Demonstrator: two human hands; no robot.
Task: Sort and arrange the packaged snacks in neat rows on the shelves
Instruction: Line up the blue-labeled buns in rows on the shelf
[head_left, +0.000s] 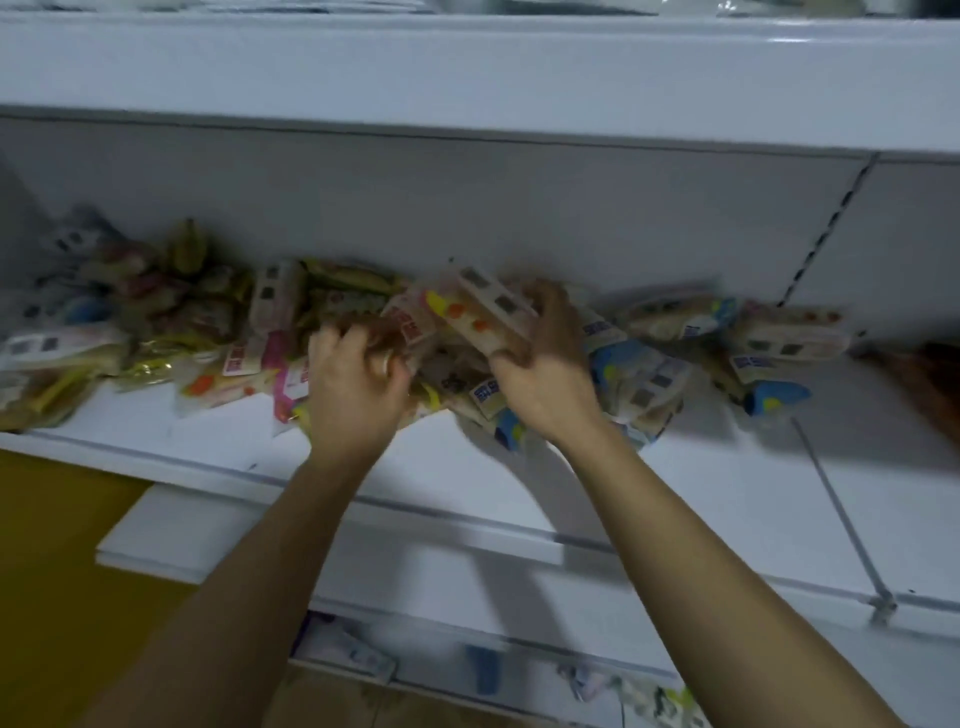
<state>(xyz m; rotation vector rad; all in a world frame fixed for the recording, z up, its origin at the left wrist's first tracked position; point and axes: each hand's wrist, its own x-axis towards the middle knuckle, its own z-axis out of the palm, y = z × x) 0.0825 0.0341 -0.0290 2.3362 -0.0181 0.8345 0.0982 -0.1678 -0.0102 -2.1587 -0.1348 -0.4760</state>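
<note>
A person reaches both bare arms into a white metal shelf (675, 483) where clear plastic snack packets printed in pink, yellow and blue (244, 338) lie in a loose jumble along the back of the board, none yet in rows. The right hand (545, 364) has its fingers curled over the far edge of a see-through packet with yellow and orange spots and small dark label squares (478, 306), held tilted just above the heap at the shelf's middle. The left hand (358, 384), just beside it toward the shelf's left end, is curled around something brownish in clear wrap (376, 330); motion blur hides exactly what it grips. More packets with blue corners (774, 395) sprawl toward the shelf's right end, short of a slotted upright strip in the back wall (826, 228), and a thin metal divider rod (841, 519) runs across the board to its front edge. A yellow floor (62, 545) shows below the shelf's left end, and further packets, too blurred to identify, lie on a lower shelf (363, 654) beneath. The work appears to be at the sorting stage: packets are being lifted out of the pile, apparently to separate like from like. The next move likely calls for setting the held packet down on the bare front part of the board, squared to the edge, to begin a row.
</note>
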